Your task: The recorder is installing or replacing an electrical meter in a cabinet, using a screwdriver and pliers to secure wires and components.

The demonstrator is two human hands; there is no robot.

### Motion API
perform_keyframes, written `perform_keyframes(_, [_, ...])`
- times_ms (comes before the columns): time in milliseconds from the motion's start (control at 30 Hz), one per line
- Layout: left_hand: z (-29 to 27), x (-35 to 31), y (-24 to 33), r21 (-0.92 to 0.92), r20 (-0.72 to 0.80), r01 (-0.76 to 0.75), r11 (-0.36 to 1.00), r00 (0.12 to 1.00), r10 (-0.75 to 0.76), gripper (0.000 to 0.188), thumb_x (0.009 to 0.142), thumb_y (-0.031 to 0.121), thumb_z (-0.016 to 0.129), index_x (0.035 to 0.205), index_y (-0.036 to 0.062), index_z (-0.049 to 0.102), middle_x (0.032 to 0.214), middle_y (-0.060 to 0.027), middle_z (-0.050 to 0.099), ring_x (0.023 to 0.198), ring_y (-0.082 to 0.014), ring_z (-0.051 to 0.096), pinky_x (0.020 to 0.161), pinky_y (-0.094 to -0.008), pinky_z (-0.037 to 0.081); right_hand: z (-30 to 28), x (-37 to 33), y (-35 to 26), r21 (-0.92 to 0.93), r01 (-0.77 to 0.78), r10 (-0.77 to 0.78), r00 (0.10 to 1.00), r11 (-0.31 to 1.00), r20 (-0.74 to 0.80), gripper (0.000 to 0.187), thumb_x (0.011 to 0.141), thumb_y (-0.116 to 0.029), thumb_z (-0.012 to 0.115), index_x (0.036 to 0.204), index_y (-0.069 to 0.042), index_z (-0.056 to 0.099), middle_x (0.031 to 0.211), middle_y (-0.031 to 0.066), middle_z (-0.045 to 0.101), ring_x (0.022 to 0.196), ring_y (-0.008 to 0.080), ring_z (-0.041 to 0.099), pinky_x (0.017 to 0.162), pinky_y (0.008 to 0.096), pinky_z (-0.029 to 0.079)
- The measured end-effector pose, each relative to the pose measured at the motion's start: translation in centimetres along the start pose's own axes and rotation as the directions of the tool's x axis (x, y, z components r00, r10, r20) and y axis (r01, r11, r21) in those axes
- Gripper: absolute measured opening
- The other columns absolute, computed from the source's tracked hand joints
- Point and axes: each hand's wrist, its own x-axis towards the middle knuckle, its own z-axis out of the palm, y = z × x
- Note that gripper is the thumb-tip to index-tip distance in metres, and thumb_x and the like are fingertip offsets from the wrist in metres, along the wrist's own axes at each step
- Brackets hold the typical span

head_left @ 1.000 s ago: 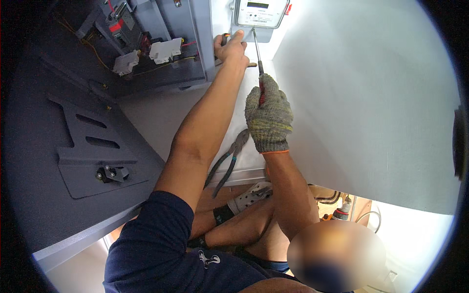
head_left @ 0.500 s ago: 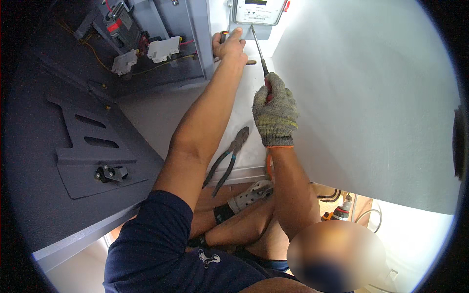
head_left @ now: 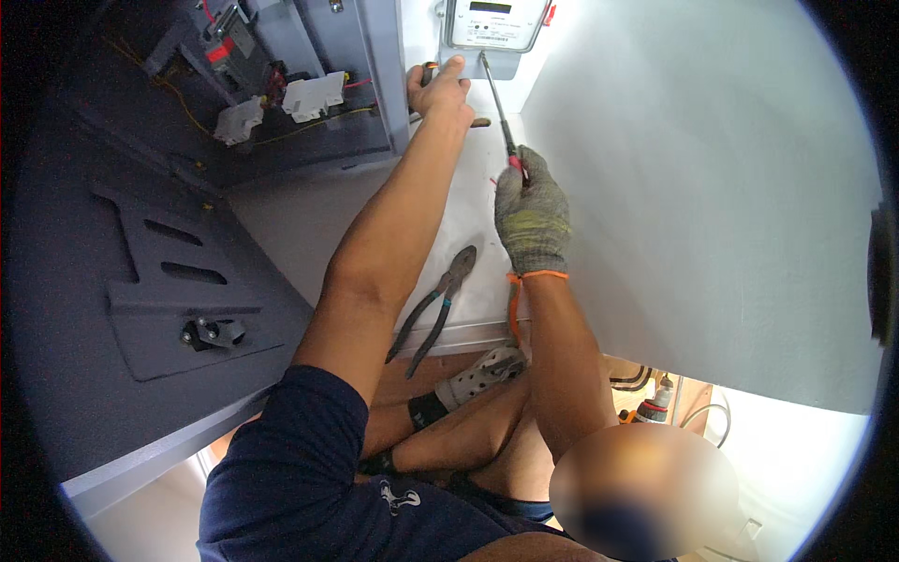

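Observation:
My right hand point(head_left: 534, 214), in a grey knitted glove with an orange cuff, is closed round the red handle of a screwdriver point(head_left: 499, 105). Its long shaft points up and its tip meets the bottom edge of an electricity meter point(head_left: 493, 23) with a clear cover. My bare left hand point(head_left: 440, 96) is beside the meter's lower left corner, one finger on the grey base below the cover. A dark piece with an orange end point(head_left: 429, 72) shows between thumb and fingers; what it is stays hidden. Dark-handled pliers point(head_left: 435, 309) lie below my hands.
At left stands a dark grey metal cabinet point(head_left: 379, 75) with a breaker point(head_left: 229, 47), white modules point(head_left: 314, 96) and loose wires inside. Its door point(head_left: 187, 309) carries a latch. A pale panel point(head_left: 702, 206) rises at right. A power drill point(head_left: 651, 407) is at lower right.
My gloved right hand has shifted slightly down and its hold on the screwdriver handle has turned. The screwdriver tip stays at the meter's lower edge. My left hand has barely moved.

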Motion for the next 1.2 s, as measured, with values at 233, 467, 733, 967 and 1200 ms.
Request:
perform_keyframes(233, [-0.7,-0.1,-0.4,-0.009,0.032,-0.004,1.000,0.999,0.004,0.076,0.076,-0.005,0.075,0.136,0.0173,0.034,0.133,-0.0056,0.044,0.108,-0.0248,0.052,0.077,-0.0381,0.054,-2.6,1.6,-2.9,0.370,-0.865,-0.086,0.420,-0.339,0.904,0.027,0.087,-0.024,0.067,0.102,-0.007,0.052,0.080,0.0115,0.060,0.056,0.0189,0.057,0.042,0.0298,0.047])
perform_keyframes(467, [-0.4,-0.6,-0.1,0.060,0.006,0.029,0.998,1.000,-0.029,0.073,0.074,-0.002,0.077,0.132,0.0175,0.036,0.129,-0.0039,0.048,0.104,-0.0237,0.055,0.072,-0.0364,0.052,-1.9,1.8,-0.9,0.266,-0.881,-0.119,0.335,-0.390,0.935,0.022,0.088,-0.026,0.065,0.091,-0.005,0.055,0.083,0.0098,0.058,0.065,0.0211,0.059,0.057,0.0350,0.056])
perform_keyframes(733, [-0.2,-1.2,0.2,0.151,-0.005,0.012,0.988,1.000,-0.012,0.073,0.075,0.002,0.079,0.133,0.0148,0.037,0.122,-0.0070,0.052,0.100,-0.0210,0.055,0.072,-0.0347,0.048,-3.5,2.8,-2.7,0.185,-0.841,-0.113,0.277,-0.508,0.954,0.029,0.091,-0.031,0.062,0.089,-0.003,0.056,0.085,0.0117,0.059,0.065,0.0228,0.060,0.053,0.0336,0.056])
perform_keyframes(967, [-0.5,-0.1,-0.5,0.163,-0.031,-0.143,0.976,0.988,0.150,0.072,0.072,0.000,0.081,0.131,0.0069,0.041,0.121,-0.0098,0.054,0.106,-0.0232,0.053,0.092,-0.0374,0.045,-2.1,2.8,-0.4,0.174,-0.827,-0.194,0.320,-0.534,0.928,0.027,0.089,-0.025,0.065,0.092,-0.001,0.054,0.084,0.0140,0.058,0.069,0.0242,0.060,0.056,0.0323,0.055])
perform_keyframes(1200, [-0.3,-0.1,-0.5,0.169,-0.066,-0.107,0.980,0.991,0.120,0.071,0.071,0.001,0.081,0.131,0.0074,0.042,0.124,-0.0088,0.053,0.110,-0.0232,0.052,0.096,-0.0353,0.043,-3.4,2.9,-2.5,0.235,-0.813,-0.046,0.305,-0.533,0.951,0.028,0.088,-0.024,0.068,0.095,0.000,0.056,0.083,0.0134,0.057,0.066,0.0252,0.060,0.059,0.0350,0.057])
